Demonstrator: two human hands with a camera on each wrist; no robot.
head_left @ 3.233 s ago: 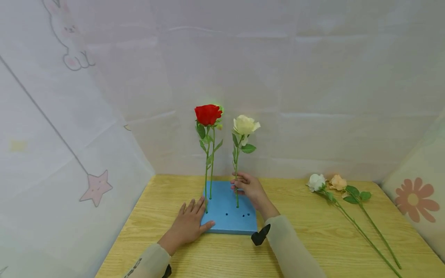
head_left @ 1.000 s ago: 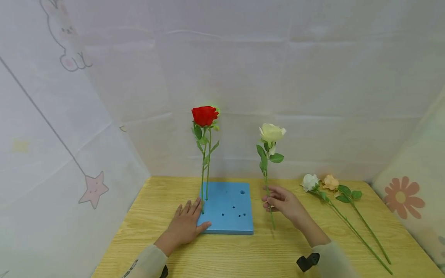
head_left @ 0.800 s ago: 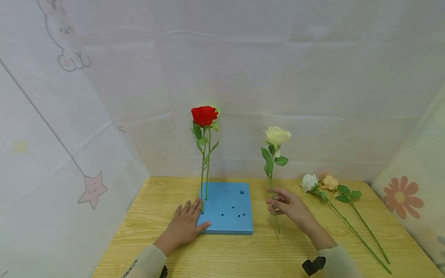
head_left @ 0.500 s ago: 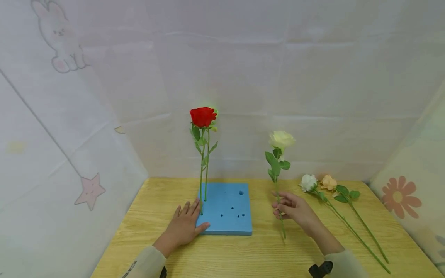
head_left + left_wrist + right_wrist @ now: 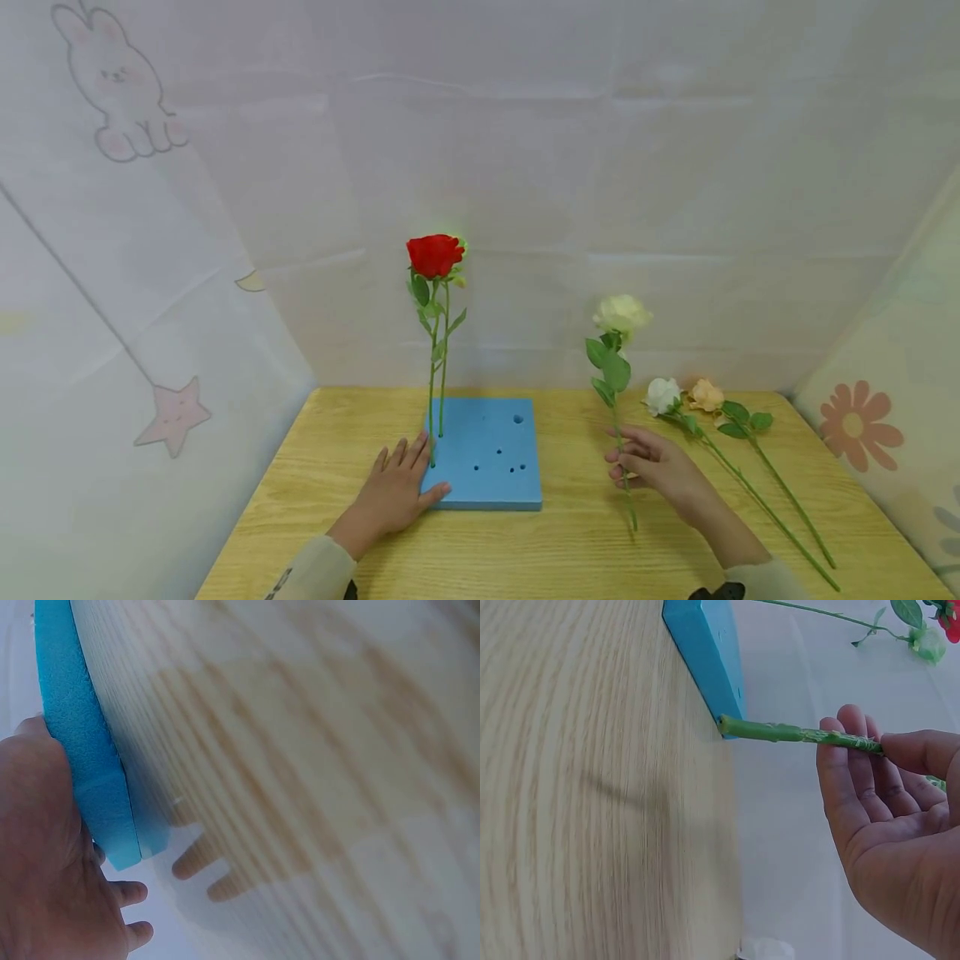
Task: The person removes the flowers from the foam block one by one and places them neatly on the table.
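My right hand [image 5: 667, 475] pinches the lower stem of a cream rose [image 5: 622, 314] between thumb and fingers, right of the blue foam block [image 5: 495, 493]. The rose stands nearly upright. Its cut stem end [image 5: 739, 728] sticks out below the fingers in the right wrist view, above the table. My left hand [image 5: 390, 493] lies with spread fingers along the block's left edge, thumb at the front corner. A red rose [image 5: 435, 256] stands in a hole near that edge. Behind it is a second stem with a green bloom [image 5: 461, 247], mostly hidden.
Several small holes show in the block's top. A white rose [image 5: 663, 396] and a peach rose [image 5: 707, 394] lie on the wooden table [image 5: 465, 554] to the right, stems slanting toward the front. A pale cloth wall [image 5: 525, 183] rises behind.
The cream rose, earlier in a hole of the block with my right hand on its stem, is out; the hand has carried it right and nearer. My left hand keeps its place.
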